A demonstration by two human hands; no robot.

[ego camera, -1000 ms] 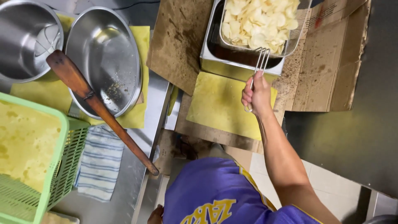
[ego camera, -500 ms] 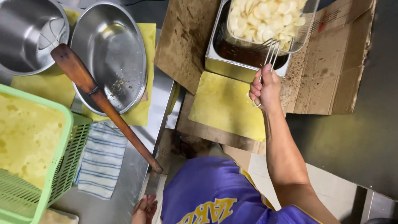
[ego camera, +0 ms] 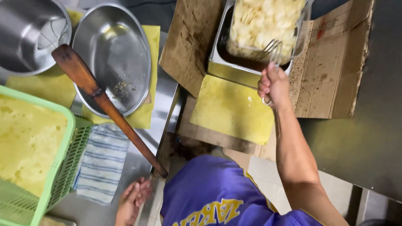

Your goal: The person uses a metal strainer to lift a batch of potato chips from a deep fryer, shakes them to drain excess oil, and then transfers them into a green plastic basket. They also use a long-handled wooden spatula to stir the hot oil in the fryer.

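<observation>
Fingers of the right hand (ego camera: 272, 86) gripped the fry basket (ego camera: 268, 25) handle, upper right; chips looked pale, unfinished. Left hand (ego camera: 133, 196) rested open on the counter (ego camera: 130, 167).

Flattened brown cardboard box (ego camera: 331, 71), oil-stained, under and around the metal fryer (ego camera: 220, 62).

A wire fry basket (ego camera: 268, 25), heaped with pale sliced chips (ego camera: 261, 19), sits tilted over the steel fryer tank (ego camera: 222, 62), its wire handle (ego camera: 273, 52) pointing toward the person.
</observation>
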